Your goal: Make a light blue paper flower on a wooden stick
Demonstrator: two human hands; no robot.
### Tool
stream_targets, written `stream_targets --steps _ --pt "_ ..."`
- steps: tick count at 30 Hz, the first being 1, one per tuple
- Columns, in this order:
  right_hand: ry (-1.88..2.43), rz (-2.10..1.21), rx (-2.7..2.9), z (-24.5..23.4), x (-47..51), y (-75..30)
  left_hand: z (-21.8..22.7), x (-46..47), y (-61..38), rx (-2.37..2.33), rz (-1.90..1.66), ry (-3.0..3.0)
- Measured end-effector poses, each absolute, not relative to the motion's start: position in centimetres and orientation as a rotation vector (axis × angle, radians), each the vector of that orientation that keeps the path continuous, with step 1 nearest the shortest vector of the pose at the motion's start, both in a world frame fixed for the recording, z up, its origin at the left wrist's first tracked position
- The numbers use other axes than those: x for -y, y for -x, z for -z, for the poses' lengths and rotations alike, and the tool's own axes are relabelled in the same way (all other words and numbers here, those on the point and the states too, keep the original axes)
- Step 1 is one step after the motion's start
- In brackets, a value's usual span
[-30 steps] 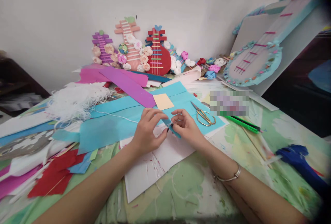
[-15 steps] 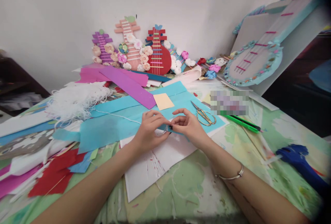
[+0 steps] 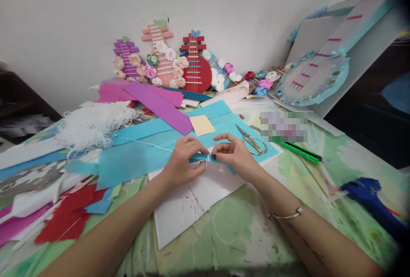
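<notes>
Between my hands is a narrow blue paper strip (image 3: 197, 157), with a bit of white string around it near the middle. My left hand (image 3: 184, 161) is closed on its left part, fingers curled and partly hiding it. My right hand (image 3: 235, 155) pinches the strip's right part between thumb and fingertips. A white string (image 3: 145, 143) runs from a tangled heap of white yarn (image 3: 92, 125) to my left hand. Beneath my hands lie a white sheet (image 3: 179, 219) and light-blue crepe paper (image 3: 134, 166). Gold-handled scissors (image 3: 255, 144) rest just beyond my right hand.
A cream paper square (image 3: 202, 126) and purple strip (image 3: 156, 106) lie beyond my hands. Green cutter (image 3: 297, 152) and blue glue gun (image 3: 368, 196) are on the right, red paper (image 3: 65, 219) on the left. Paper instruments, including a red one (image 3: 197, 72), stand at the back.
My hands have shifted slightly, and my left fingers have drawn back to the left. More of the blue strip and the string around it now shows between my hands.
</notes>
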State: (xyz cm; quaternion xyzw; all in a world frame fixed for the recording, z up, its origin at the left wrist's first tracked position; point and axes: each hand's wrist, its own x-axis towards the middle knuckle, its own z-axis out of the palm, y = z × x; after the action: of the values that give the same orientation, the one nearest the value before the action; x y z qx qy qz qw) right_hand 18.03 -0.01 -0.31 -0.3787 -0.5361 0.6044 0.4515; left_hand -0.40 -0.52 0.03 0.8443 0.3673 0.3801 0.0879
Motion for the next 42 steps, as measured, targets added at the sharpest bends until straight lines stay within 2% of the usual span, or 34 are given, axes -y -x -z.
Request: stream_targets --steps 9,19,37,42 --pt "0.923 -1.409 1.421 0.4 0.1 -17.6 -0.1 0.9 0.2 -1.112 -1.107 -2.428" --pt "1.012 -1.017 1.732 0.9 0.1 -17.6 0.2 0.3 0.0 -1.151 -1.087 -2.116" --pt "0.960 -1.176 1.682 0.8 -0.1 -17.8 -0.3 0.3 0.1 -1.183 -0.919 -2.121" --pt "0.986 -1.224 1.644 0.4 -0.1 -18.0 -0.4 0.0 0.4 -1.019 -0.907 -1.908"
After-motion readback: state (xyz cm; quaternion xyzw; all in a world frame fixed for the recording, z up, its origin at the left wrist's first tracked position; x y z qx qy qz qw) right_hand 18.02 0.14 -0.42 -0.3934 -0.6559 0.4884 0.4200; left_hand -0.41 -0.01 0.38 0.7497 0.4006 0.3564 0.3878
